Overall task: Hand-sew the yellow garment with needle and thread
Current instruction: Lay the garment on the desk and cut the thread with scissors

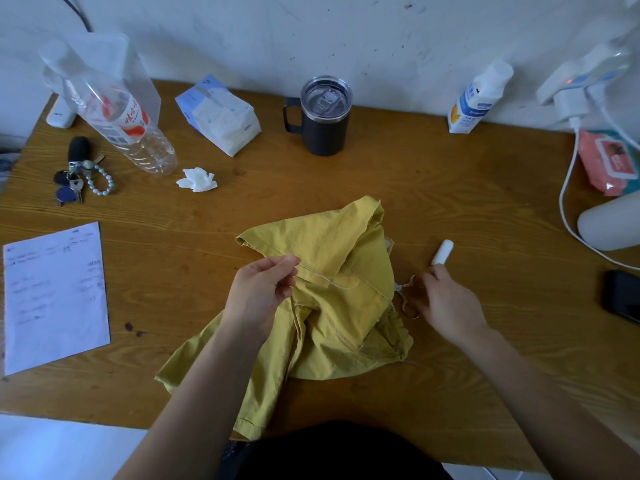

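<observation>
No text could be read with certainty. The clear bottle (117,116) at the upper left carried a red-and-white label with script too blurred to make out. The sheet of paper (55,296) at the left edge held faint, illegible lines of writing. The carton (467,105) at the upper right bore blue and yellow print, and the pink pack (613,164) at the right edge bore a label; both were unreadable.

Open tabletop (311,181) stretching ahead of you between yellow garment (322,271) and mug (323,119); scissors (407,299), white tube (442,251) crowding your right; paper (55,296) lying left.
</observation>
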`<state>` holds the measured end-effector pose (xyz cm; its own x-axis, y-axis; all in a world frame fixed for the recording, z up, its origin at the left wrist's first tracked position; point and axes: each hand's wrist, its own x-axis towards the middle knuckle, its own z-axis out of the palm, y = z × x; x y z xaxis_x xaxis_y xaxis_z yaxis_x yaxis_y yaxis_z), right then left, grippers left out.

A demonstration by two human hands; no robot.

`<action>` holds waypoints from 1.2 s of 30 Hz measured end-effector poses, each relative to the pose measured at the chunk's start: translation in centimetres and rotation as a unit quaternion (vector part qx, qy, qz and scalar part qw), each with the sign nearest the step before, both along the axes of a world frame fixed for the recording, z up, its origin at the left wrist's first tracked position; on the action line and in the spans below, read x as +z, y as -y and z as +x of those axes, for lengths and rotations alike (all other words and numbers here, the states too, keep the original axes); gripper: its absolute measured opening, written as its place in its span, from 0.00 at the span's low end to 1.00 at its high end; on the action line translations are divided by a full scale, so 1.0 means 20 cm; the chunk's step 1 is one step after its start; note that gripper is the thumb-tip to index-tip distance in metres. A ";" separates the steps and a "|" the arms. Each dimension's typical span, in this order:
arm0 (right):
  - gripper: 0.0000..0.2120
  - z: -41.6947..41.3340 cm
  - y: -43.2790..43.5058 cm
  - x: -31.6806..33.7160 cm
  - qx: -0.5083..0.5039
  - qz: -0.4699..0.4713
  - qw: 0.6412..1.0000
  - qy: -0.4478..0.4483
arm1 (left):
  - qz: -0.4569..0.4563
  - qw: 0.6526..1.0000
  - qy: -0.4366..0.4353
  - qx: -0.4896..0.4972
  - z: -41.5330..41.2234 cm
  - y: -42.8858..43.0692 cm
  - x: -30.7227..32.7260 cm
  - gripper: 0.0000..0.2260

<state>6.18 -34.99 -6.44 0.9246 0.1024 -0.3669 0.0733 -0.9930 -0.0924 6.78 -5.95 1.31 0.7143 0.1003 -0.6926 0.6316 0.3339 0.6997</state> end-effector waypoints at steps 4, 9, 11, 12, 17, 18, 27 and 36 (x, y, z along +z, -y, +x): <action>0.10 -0.02 -0.02 0.00 0.004 -0.015 1.000 -0.001 | -0.003 1.000 0.000 0.001 0.00 -0.01 0.00 0.06; 0.09 -0.02 -0.06 0.01 0.020 -0.040 0.999 -0.009 | -0.005 1.000 -0.004 0.011 0.01 -0.01 0.01 0.06; 0.08 -0.01 -0.08 0.02 0.023 -0.039 0.999 -0.016 | -0.007 1.000 -0.002 0.012 0.01 -0.01 0.01 0.06; 0.08 -0.01 -0.09 0.02 0.022 -0.035 0.999 -0.017 | -0.008 1.000 0.000 0.012 0.01 -0.01 0.02 0.06; 0.09 -0.03 -0.07 0.02 -0.017 -0.025 0.999 -0.024 | -0.010 1.000 0.004 0.015 0.01 -0.02 0.03 0.06; 0.10 -0.04 -0.06 0.02 -0.027 -0.024 0.999 -0.025 | -0.010 1.000 0.004 0.016 0.01 -0.02 0.03 0.06; 0.11 -0.07 -0.04 0.01 -0.130 0.000 0.990 -0.051 | -0.007 1.000 -0.001 0.002 0.01 0.00 0.03 0.06; 0.11 -0.04 -0.02 0.04 -0.152 -0.005 0.986 -0.061 | -0.010 1.000 0.009 0.008 0.02 -0.01 0.05 0.06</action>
<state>5.32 -34.51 -5.65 0.8612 -0.1773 -0.4764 -0.2390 -0.9684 -0.0717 7.18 -5.68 2.30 0.7247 0.0975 -0.6822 0.6139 0.3583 0.7034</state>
